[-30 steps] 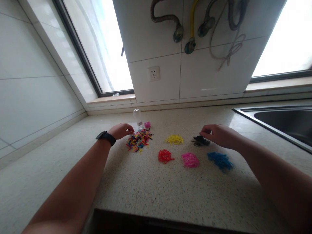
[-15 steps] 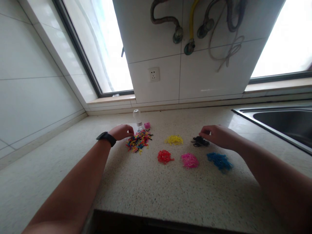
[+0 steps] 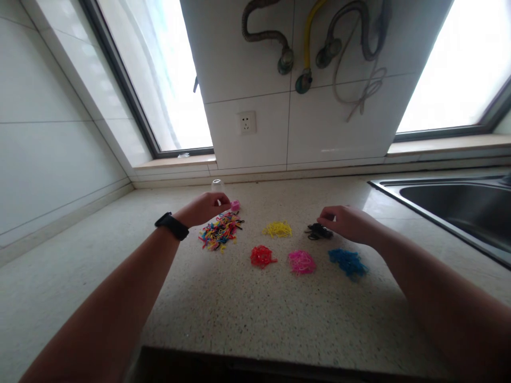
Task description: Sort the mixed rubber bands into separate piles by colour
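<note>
My left hand (image 3: 205,208), with a dark watch (image 3: 172,225) on the wrist, is over the back of a mixed pile of coloured rubber bands (image 3: 221,232). Its fingers are pinched; whatever they hold is too small to make out. My right hand (image 3: 346,223) is closed at the black rubber bands (image 3: 319,231), fingertips at the pile's upper edge, and I cannot see what is in them. Sorted by colour, yellow bands (image 3: 278,229), red bands (image 3: 262,256), pink bands (image 3: 302,261) and blue bands (image 3: 348,263) lie between and in front of my hands.
Behind my left hand stands a clear bottle (image 3: 217,185), partly hidden, with a pink cap (image 3: 235,206) beside it. A steel sink (image 3: 389,187) is set into the speckled counter (image 3: 247,314) at right. Hoses (image 3: 266,35) and a socket (image 3: 246,122) are on the tiled wall.
My left hand has lifted from the left side of the mixed pile and moved right, now covering the bottle's lower part. My right hand stays at the black bands. The view has shifted slightly.
</note>
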Demonstrator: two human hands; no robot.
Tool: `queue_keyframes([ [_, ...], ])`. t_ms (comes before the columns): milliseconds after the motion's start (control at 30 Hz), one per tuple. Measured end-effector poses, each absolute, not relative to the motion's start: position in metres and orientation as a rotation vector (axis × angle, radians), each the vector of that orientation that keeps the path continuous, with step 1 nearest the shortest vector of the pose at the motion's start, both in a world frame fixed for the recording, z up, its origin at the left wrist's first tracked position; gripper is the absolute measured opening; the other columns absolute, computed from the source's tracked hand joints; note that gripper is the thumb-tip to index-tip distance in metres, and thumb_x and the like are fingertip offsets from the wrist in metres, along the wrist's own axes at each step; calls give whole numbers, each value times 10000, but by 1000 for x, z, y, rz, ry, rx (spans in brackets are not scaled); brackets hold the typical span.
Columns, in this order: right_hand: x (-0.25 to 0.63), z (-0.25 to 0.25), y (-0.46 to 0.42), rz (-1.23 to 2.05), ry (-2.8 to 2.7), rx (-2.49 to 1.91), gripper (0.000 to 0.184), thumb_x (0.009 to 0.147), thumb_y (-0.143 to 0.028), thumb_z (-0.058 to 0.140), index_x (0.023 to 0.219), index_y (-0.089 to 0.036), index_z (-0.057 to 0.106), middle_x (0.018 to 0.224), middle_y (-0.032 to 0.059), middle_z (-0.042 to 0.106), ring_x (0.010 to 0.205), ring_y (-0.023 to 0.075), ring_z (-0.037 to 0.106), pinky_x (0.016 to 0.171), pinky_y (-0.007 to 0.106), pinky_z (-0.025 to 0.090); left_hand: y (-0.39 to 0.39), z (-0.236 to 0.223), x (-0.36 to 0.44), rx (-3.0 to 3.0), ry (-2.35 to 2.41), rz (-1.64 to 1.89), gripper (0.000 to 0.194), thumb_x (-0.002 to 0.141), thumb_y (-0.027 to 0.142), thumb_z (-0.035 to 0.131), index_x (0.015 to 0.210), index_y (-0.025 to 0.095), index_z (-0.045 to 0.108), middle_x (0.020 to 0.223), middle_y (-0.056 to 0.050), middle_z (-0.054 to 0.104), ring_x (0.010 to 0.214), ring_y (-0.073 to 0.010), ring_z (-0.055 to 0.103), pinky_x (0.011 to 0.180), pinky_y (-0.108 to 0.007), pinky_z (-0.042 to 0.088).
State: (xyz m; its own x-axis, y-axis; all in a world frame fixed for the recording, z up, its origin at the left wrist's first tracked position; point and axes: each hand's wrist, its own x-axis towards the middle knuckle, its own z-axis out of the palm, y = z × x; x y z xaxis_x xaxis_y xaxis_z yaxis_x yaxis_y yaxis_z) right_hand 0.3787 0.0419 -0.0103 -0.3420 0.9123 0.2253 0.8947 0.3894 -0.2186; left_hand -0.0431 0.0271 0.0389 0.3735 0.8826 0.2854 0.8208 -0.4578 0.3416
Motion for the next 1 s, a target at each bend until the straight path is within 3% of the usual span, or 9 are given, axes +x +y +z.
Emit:
queue_keyframes([
  [167,377,-8,39,64,-2338,-1593,276,902,-452,536,859,-246,714,797,47,728,680,180,635,610,286,403,9,41,10,2101,1269,1224,226,916,385,606,915,160,632,713,9,561,591,-78,451,541,-215,352],
  [300,377,-8,39,60,-2322,-1605,288,903,-461,534,860,-240,714,797,53,727,679,179,633,611,287,398,-10,40,45,1663,962,1238,288,891,457,651,889,180,572,609,64,413,473,-52,322,432,-194,240],
  [533,378,-11,39,36,-2323,-1596,277,902,-456,539,867,-244,715,805,46,734,694,178,635,607,285,385,-35,44,71,1414,751,1169,254,853,394,717,868,175,590,624,57,405,517,-54,341,447,-172,248],
  [767,378,-10,40,24,-2322,-1602,261,901,-447,551,860,-248,715,810,43,741,705,181,640,608,288,382,-44,41,79,1510,795,1089,262,873,426,679,896,176,603,632,54,397,520,-62,342,454,-185,251],
  [1000,376,-9,39,43,-2321,-1607,258,900,-451,550,856,-253,711,821,40,737,720,181,637,612,285,379,-53,21,91,2285,1034,905,190,936,336,599,934,162,675,794,-24,616,689,-116,515,601,-238,407],
])
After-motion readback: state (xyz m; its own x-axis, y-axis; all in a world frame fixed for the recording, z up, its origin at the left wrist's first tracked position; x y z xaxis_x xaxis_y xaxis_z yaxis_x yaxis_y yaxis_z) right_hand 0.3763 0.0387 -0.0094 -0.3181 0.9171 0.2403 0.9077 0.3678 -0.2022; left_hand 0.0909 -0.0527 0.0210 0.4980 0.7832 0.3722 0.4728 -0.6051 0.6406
